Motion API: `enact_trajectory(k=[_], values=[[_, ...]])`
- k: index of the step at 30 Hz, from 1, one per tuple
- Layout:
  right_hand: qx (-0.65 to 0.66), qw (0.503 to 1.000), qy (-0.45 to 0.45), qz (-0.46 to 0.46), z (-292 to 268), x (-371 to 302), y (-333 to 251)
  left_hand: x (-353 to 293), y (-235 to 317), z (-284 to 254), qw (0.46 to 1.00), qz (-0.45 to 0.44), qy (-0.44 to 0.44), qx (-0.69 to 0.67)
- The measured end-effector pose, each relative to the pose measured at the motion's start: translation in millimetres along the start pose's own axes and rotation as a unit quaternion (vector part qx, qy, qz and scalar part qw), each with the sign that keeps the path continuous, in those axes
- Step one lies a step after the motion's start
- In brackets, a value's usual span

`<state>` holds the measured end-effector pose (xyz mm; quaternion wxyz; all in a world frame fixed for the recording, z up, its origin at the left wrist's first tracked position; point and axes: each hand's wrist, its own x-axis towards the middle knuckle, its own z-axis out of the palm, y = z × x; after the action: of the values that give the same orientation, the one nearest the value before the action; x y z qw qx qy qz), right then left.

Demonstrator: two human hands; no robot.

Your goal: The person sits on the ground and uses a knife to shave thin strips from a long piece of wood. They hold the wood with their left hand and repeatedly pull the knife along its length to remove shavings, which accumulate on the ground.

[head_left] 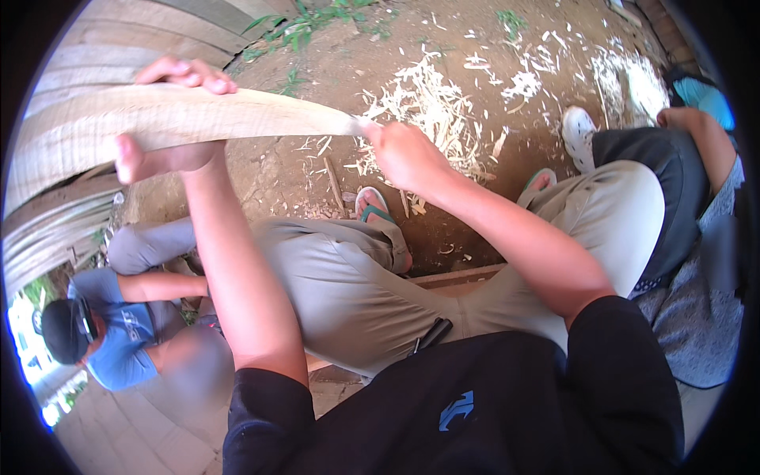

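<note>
A long, pale wooden board (229, 115) with a curved edge narrows toward its right end, raised above my lap. My left hand (190, 158) is wrapped round it, with the fingers over the far edge and the thumb at the near edge. At the narrow end, my right hand (408, 154) is closed in a fist. A small, pale, blurred patch shows between this fist and the wood. Whether the fist grips the tip itself or a small tool against it, I cannot tell.
Wood shavings (427, 103) lie scattered on the dirt ground ahead. A plank wall (103, 43) rises at far left. A person in a blue shirt (131, 328) sits at lower left. Another person's dark-trousered leg (665, 182) is close on my right.
</note>
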<state>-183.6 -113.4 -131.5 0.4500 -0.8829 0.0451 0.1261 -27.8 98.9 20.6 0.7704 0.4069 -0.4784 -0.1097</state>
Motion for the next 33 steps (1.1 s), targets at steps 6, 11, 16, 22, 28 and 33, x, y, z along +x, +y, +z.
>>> enact_trajectory(k=[6,11,16,22,28,33], values=[[0.069,0.994,0.01,0.084,-5.1,-2.0,-12.0,-5.5,-12.1,10.5,0.998,0.042,0.022,-0.04],[0.062,0.988,0.004,0.141,3.0,12.1,24.3,-2.6,-9.7,4.5,0.999,0.031,0.004,0.025],[0.024,0.991,-0.008,0.131,3.8,3.8,12.4,-8.8,-17.4,26.4,0.993,0.063,0.1,0.003],[0.042,0.99,-0.012,0.134,-8.1,6.3,-8.1,-10.8,-27.2,31.5,0.985,0.047,0.161,0.052],[0.023,0.995,0.012,0.098,-12.8,2.2,-16.3,-13.0,-33.1,30.1,0.978,0.046,0.197,0.05],[-0.004,0.994,0.066,0.093,14.5,14.0,30.5,-2.4,-25.5,17.2,0.99,0.055,0.127,0.003]])
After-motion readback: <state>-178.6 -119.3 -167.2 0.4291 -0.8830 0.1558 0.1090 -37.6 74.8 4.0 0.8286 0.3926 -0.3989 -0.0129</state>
